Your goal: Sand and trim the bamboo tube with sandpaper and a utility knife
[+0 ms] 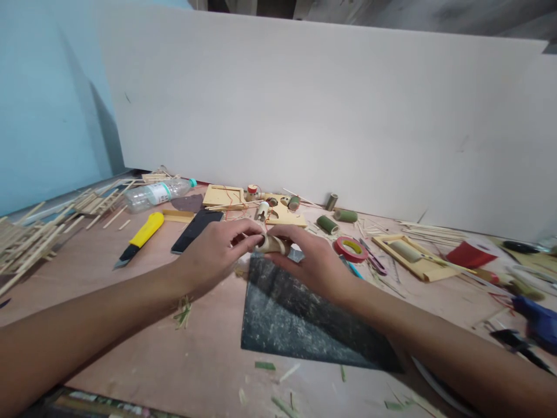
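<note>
A short pale bamboo tube (272, 245) lies crosswise between my two hands, just above the far edge of a dark scuffed sheet (296, 307). My right hand (311, 255) is closed around its right end, thumb below and fingers over the top. At the tube's left, open end, the thumb and fingers of my left hand (226, 249) are pinched together against the rim. Whether a small piece is also between those left fingertips is hidden. Just beyond the hands stands a bamboo figure with a white top (263, 211).
A yellow utility knife (141, 237), a black phone (196, 230) and a plastic bottle (156, 194) lie left. Right are green bamboo pieces (327, 224), red tape (350, 249), a wooden frame (418, 258) and a blue glue gun (537, 322). A white board (322, 122) stands behind.
</note>
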A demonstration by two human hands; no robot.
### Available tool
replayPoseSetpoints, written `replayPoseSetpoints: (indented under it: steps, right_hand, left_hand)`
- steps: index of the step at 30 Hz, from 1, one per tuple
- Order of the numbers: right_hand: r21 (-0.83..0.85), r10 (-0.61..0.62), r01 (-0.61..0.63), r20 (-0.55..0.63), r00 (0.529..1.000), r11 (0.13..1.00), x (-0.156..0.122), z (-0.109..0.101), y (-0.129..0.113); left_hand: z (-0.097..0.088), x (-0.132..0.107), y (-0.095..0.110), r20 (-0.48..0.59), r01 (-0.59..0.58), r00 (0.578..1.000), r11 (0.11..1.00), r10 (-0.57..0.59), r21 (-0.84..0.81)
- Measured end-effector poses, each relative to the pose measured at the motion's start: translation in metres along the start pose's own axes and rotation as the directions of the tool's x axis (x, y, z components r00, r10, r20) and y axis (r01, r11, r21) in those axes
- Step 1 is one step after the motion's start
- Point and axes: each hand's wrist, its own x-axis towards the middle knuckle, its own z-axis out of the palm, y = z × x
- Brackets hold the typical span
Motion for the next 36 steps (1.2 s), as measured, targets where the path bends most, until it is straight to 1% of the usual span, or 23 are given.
replayPoseSetpoints:
  steps: [4, 9, 14, 16, 19, 20, 22, 24, 25, 27, 29, 31, 32, 36]
  right_hand:
    - [-0.028, -0.037, 0.037, 0.006, 0.999, 0.999, -0.001, -0.001, 0.001]
    - [-0.058, -0.078, 0.078, 0.014, 0.997, 0.995, -0.002, 0.0, 0.003]
    - [-0.06, -0.054, 0.057, 0.043, 0.998, 0.997, -0.003, 0.001, 0.003]
    - [-0.077, -0.018, 0.022, 0.043, 0.999, 0.997, -0.003, 0.002, 0.002]
    - [-0.128, 0.052, -0.046, 0.041, 0.998, 0.991, -0.002, 0.002, -0.001]
    - [-0.146, 0.072, -0.065, 0.049, 0.996, 0.987, 0.0, 0.001, -0.001]
    - [-0.198, 0.123, -0.101, 0.099, 0.987, 0.975, 0.003, -0.002, -0.001]
    - [-0.251, 0.178, -0.13, 0.179, 0.967, 0.959, 0.006, -0.007, 0.0]
    - [-0.272, 0.201, -0.138, 0.221, 0.954, 0.952, 0.007, -0.01, 0.001]
    - [-0.292, 0.219, -0.131, 0.294, 0.93, 0.948, 0.007, -0.013, 0.003]
    - [-0.292, 0.215, -0.112, 0.35, 0.912, 0.95, 0.005, -0.013, 0.006]
    - [-0.3, 0.222, -0.105, 0.389, 0.894, 0.948, 0.003, -0.012, 0.009]
    - [-0.307, 0.23, -0.107, 0.398, 0.888, 0.946, 0.002, -0.011, 0.011]
    - [-0.334, 0.268, -0.13, 0.409, 0.872, 0.933, 0.002, -0.01, 0.018]
  left_hand:
    - [0.001, 0.001, 0.0, -0.02, 0.012, 1.0, 1.0, -0.011, 0.01]
    - [0.002, 0.0, 0.0, -0.012, 0.03, 0.999, 1.0, -0.03, -0.004]
    - [0.004, -0.001, -0.001, -0.011, 0.052, 0.999, 0.999, -0.052, -0.007]
    - [0.007, -0.001, -0.002, -0.008, 0.096, 0.995, 0.992, -0.097, -0.083]
    - [0.011, -0.001, -0.006, 0.012, 0.171, 0.985, 0.952, -0.174, -0.254]
    - [0.011, -0.001, -0.008, 0.022, 0.181, 0.983, 0.946, -0.182, -0.267]
    - [0.011, 0.0, -0.011, 0.044, 0.179, 0.984, 0.962, -0.174, -0.208]
    - [0.01, 0.0, -0.012, 0.079, 0.16, 0.985, 0.982, -0.153, -0.096]
    - [0.009, -0.001, -0.013, 0.115, 0.153, 0.982, 0.987, -0.147, -0.04]
    - [0.009, -0.004, -0.014, 0.243, 0.139, 0.958, 0.989, -0.149, 0.06]
    - [0.01, -0.008, -0.015, 0.398, 0.11, 0.902, 0.982, -0.164, 0.156]
    - [0.011, -0.012, -0.016, 0.496, 0.091, 0.848, 0.974, -0.185, 0.207]
    - [0.012, -0.013, -0.017, 0.516, 0.091, 0.834, 0.971, -0.196, 0.222]
    - [0.014, -0.014, -0.019, 0.543, 0.097, 0.804, 0.955, -0.242, 0.282]
